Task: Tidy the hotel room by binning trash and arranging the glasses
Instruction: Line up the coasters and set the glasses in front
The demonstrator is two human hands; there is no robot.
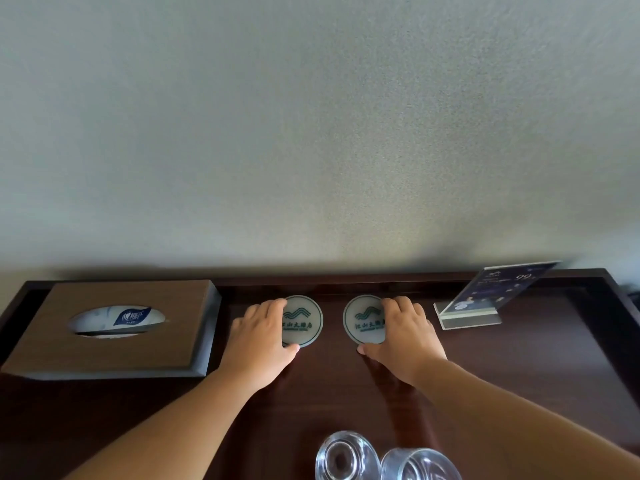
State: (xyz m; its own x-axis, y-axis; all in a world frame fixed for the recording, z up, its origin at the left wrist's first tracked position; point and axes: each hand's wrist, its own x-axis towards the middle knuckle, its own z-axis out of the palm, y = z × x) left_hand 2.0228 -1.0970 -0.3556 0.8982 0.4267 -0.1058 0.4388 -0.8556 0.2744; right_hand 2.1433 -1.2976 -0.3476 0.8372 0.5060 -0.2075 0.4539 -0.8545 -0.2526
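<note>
L grip (258,336) pinches the left coaster (304,320) by its edge. R grip (403,336) pinches the right coaster (363,319). Small gap btwn them. Two glasses (348,457) stand near the front edge of the surface (519,368). Box (114,348) far left, sign (485,299) far right.

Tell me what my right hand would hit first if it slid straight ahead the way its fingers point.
Probably the raised back rim of the dark tray, then the wall. Your right hand grips the right coaster; the sign stand sits off to the side.
</note>
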